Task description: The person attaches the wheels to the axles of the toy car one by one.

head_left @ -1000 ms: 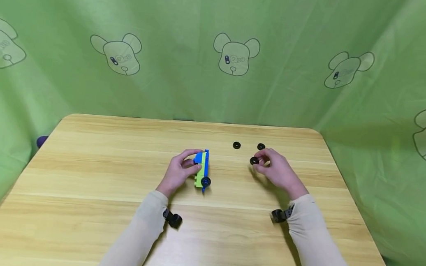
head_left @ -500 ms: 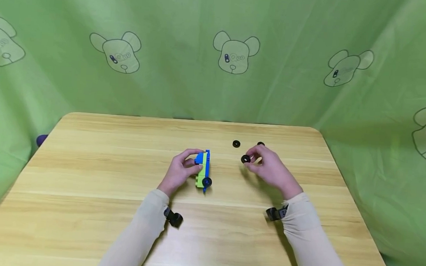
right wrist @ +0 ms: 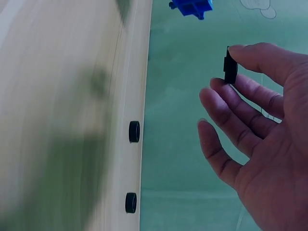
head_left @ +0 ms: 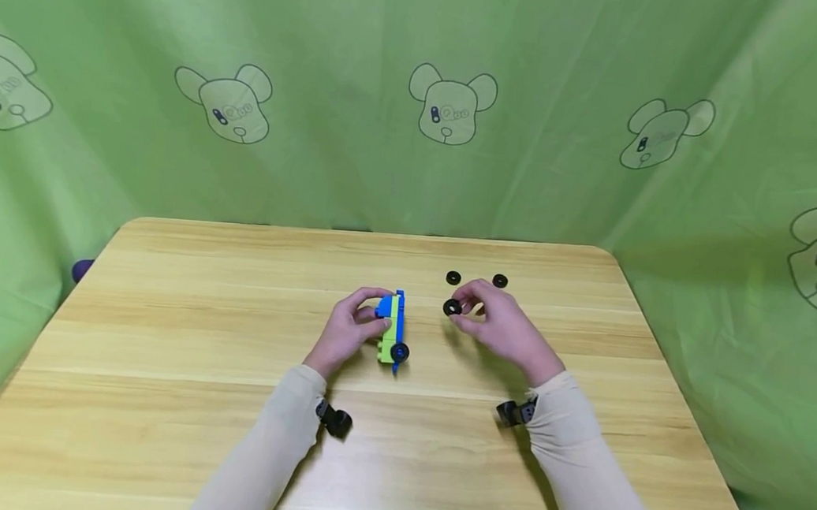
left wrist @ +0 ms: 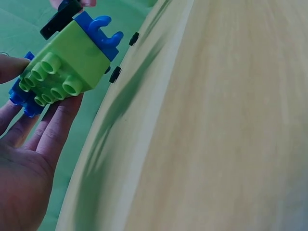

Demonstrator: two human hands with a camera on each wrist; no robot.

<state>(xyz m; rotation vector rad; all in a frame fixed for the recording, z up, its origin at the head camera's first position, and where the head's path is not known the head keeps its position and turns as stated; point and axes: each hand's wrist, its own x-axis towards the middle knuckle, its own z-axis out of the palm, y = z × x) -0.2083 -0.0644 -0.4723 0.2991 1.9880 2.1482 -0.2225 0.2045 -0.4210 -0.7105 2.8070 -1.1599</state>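
A toy car of green and blue building blocks is held in my left hand, tipped on its side above the table. One black wheel is fitted near its close end, facing right. Between thumb and fingers, my right hand pinches a loose black wheel, a short gap to the right of the car. In the left wrist view the car's green block shows its round hollow studs. The right wrist view has the pinched wheel edge-on.
Two more black wheels, a left one and a right one, lie on the wooden table beyond my right hand. A green curtain hangs behind the table and along both sides.
My right hand has moved left with the pinched wheel, closer to the car. My left hand and the car have shifted only slightly to the right.
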